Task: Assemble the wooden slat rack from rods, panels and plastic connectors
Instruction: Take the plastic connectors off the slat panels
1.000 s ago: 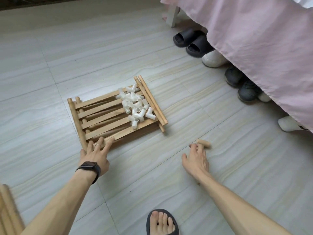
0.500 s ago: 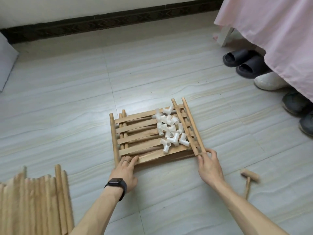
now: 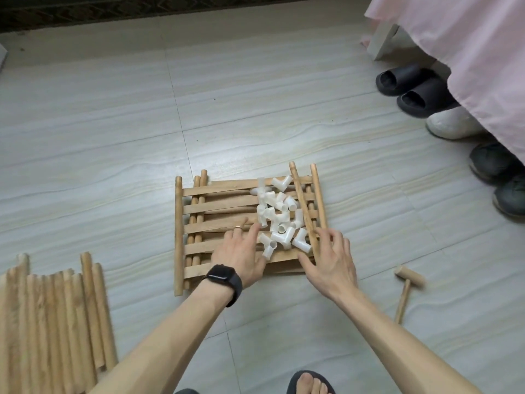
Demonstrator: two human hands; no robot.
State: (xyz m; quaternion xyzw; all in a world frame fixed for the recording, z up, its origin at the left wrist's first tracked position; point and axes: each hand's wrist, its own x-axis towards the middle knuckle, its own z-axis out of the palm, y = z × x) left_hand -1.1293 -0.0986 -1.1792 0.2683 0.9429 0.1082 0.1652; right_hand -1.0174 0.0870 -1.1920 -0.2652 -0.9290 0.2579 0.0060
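A stack of wooden slat panels lies flat on the tiled floor in the middle of the view. A heap of white plastic connectors sits on its right half. Two loose rods lie across the panels just right of the heap. My left hand, with a black watch and a ring, rests over the near slats, its fingers straight and reaching toward the connectors. My right hand lies with spread fingers on the near right corner of the panels, its fingertips touching the rods.
A bundle of wooden rods lies at the lower left. A small wooden mallet lies on the floor to the right. Several shoes stand under a pink bedsheet at the upper right. My sandalled foot shows at the bottom.
Both hands have moved from the near edge of the panels onto them, toward the connector heap. The view has shifted, so the mallet and rod bundle show more fully.
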